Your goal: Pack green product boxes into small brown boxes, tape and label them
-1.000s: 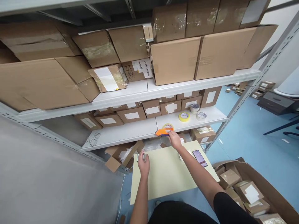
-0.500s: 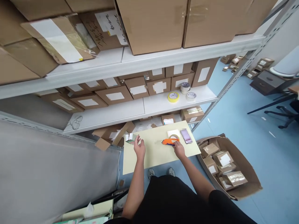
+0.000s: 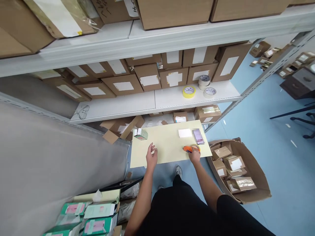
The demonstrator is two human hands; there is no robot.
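**Orange tool and tape roll in the right hand, small box standing apart**

The right hand grips an orange tool, probably a cutter, with a tape roll close against it, over the right part of the pale yellow tabletop. The left hand is open and empty, fingers loosely bent, over the tabletop's near side, left of its middle.

The small green-and-white box rests at the tabletop's far left corner, touched by neither hand. White flaps seem to show at its end; whether it is closed cannot be told. As far as can be judged, tool and tape are in hand but neither is at work on the box, and no finished piece lies on the tabletop. How much is left cannot be told.

A white card and a phone lie towards the tabletop's far right corner. Beyond the tabletop, a white shelf bears labelled cartons, a yellow roll and white rolls. A big carton of parcels stands right of the tabletop on the blue floor; green boxes lie to its near left, beside a grey wall.
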